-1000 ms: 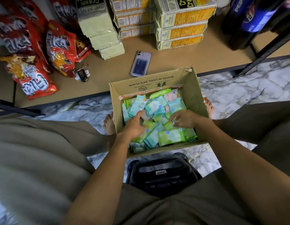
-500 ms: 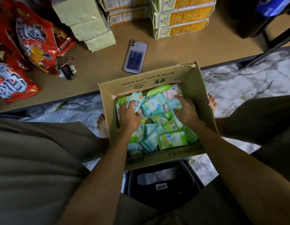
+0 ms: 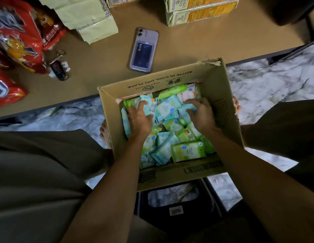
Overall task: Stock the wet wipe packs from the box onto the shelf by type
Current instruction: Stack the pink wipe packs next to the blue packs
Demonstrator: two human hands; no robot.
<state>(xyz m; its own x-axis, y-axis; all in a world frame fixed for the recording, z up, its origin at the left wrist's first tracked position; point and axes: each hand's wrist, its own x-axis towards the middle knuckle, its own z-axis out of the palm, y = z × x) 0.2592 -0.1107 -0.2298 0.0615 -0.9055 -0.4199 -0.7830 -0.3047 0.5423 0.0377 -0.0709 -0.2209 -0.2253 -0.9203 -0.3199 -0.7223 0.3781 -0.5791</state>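
An open cardboard box (image 3: 223, 95) sits on the floor between my knees, filled with several blue and green wet wipe packs. My left hand (image 3: 139, 118) grips a blue pack (image 3: 150, 105) at the box's far left, thumb and fingers curled round it. At the far right of the box my right hand (image 3: 200, 114) holds another blue pack (image 3: 185, 108). A green pack (image 3: 188, 151) lies flat near the front wall. The brown shelf board (image 3: 187, 44) runs just beyond the box.
On the shelf lie a phone (image 3: 144, 50) in a clear case, a key fob (image 3: 58, 68), red snack bags (image 3: 17, 37), pale green packets (image 3: 89, 16) and yellow cracker boxes (image 3: 203, 13). A black stool (image 3: 175, 204) stands under me on the marble floor.
Both hands moved from the middle of the box toward its far side. Each closed round a blue pack; the left one lifted its pack upright.
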